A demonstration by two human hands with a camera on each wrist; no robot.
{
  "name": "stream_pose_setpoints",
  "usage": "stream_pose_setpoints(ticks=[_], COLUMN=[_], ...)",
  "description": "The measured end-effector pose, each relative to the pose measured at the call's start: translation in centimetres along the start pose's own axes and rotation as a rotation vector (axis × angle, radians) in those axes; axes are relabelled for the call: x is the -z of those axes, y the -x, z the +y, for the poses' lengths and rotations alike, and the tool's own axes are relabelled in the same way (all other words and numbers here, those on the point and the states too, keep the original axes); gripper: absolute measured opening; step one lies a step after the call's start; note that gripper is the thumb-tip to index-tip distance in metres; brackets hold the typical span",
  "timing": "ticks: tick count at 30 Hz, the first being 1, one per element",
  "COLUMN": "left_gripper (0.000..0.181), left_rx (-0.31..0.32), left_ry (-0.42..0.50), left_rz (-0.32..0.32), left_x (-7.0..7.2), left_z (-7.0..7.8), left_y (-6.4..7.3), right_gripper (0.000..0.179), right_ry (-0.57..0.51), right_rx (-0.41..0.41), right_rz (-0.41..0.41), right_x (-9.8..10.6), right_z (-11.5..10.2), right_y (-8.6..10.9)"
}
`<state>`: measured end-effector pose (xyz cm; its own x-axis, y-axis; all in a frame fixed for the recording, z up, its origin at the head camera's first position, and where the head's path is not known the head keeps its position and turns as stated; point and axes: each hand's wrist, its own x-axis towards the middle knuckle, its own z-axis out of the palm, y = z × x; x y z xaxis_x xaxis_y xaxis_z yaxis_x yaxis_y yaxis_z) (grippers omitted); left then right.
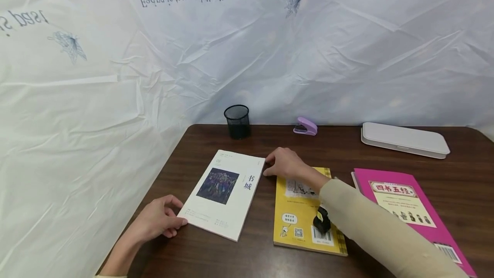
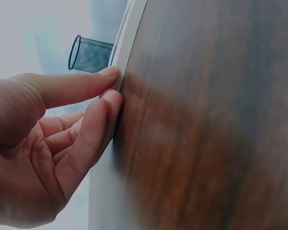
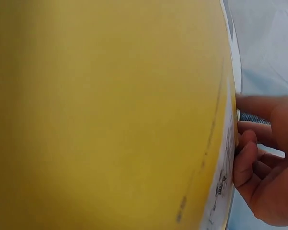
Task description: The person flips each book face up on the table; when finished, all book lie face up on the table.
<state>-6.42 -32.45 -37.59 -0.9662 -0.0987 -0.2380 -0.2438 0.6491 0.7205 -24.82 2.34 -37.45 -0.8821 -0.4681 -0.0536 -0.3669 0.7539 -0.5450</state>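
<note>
A white paperback book point(image 1: 220, 185) with a dark picture on its cover lies on the dark wooden table, slightly turned. My left hand point(image 1: 158, 218) pinches its near left corner between thumb and fingers; the left wrist view shows the fingertips point(image 2: 110, 72) at the book's thin edge. At the far right corner, my right hand point(image 1: 285, 164) grips the same book's edge with bent fingers. Below the right forearm lies a yellow book point(image 1: 293, 213), partly covered by the hand and sleeve. Its yellow cover point(image 3: 110, 110) fills most of the right wrist view, hiding part of the right fingers.
A pink book point(image 1: 417, 209) lies to the right, partly behind the sleeve point(image 1: 370, 222). Along the table's back stand a black mesh pen holder point(image 1: 237, 123), a purple stapler point(image 1: 306, 127) and a white case point(image 1: 405, 140). White sheeting point(image 1: 308, 55) hangs behind and at left.
</note>
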Motion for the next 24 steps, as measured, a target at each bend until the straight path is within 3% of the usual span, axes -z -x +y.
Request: stream_pose_setpoints(ticks=[8,24], left_gripper=[0.067,0.075], left_rx=[0.009,-0.015], left_ry=[-0.005,-0.011], left_rz=[0.013,-0.025], left_x=[-0.3,-0.4], left_z=[0.4,0.5], left_y=[-0.2,-0.5], right_gripper=[0.079,0.091], right_ry=[0.126,0.174], right_rx=[0.003,-0.015], right_rz=[-0.078,-0.027], right_x=[-0.2,-0.8], right_z=[-0.7,-1.2], right_y=[0.0,0.3])
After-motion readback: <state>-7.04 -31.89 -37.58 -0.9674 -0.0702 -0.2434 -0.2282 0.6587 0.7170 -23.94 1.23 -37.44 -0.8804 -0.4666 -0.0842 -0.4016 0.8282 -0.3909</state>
